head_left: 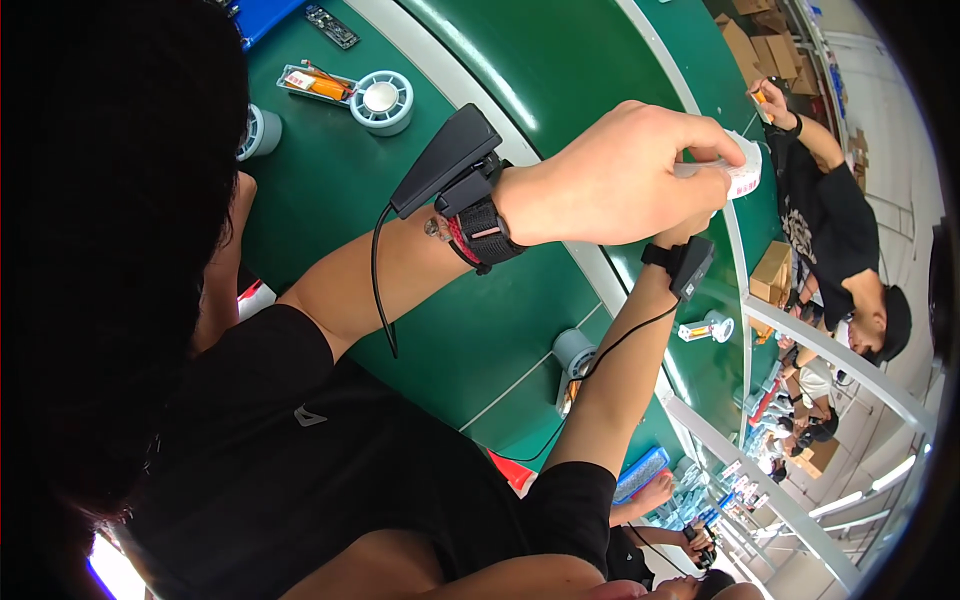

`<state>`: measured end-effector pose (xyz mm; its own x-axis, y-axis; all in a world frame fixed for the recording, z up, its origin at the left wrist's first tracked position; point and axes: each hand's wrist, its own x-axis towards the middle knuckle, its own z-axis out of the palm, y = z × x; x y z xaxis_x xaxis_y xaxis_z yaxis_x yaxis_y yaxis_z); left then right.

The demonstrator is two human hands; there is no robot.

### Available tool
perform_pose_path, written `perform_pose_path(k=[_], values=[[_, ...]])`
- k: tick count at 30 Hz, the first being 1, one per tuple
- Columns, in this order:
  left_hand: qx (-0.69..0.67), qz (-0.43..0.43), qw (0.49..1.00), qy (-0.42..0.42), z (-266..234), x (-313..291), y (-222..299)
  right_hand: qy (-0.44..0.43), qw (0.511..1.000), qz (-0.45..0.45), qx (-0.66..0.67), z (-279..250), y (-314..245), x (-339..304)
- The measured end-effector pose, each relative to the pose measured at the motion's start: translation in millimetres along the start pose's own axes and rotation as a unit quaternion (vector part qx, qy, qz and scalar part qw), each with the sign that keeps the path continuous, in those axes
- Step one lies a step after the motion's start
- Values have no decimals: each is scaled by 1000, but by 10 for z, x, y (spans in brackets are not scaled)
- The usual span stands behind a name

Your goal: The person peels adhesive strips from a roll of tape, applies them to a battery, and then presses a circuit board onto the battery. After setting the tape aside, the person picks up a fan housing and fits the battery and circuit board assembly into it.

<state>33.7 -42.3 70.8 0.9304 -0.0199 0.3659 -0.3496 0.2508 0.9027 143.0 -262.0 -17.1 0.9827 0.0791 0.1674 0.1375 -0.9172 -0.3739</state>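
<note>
My left hand [620, 175] reaches over the green belt, its thumb and fingers closed on a white label roll [746, 168] with red print. Just below it, my right hand [688, 228] is mostly hidden behind the left one; its fingers do not show, so I cannot tell whether it touches the roll. Both wrists carry black strapped devices, each with a cable. Off to the left of the left forearm, a pale blue round fan head [382, 103] joins an open handle casing [318, 84] with an orange battery and thin wires inside.
A circuit board [331, 27] lies near a blue tray [270, 18]. More fan parts are at the left [262, 134], between my arms [574, 352], and on the belt [707, 327]. Across it, a person [830, 210] holds a small orange item. A white metal frame [840, 365] crosses the right.
</note>
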Motion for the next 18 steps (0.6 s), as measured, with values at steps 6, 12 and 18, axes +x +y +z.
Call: perform_pose_path(k=[6,12,18], values=[[-4,-5,1000,7,-66,4,16,32,998,37,-31,-45,54,163],[-62,-30,998,-13,4,26,5,28,998,58,11,266,551,391],[-58,-78,994,-58,13,42,41,59,995,73,35,203,251,315]])
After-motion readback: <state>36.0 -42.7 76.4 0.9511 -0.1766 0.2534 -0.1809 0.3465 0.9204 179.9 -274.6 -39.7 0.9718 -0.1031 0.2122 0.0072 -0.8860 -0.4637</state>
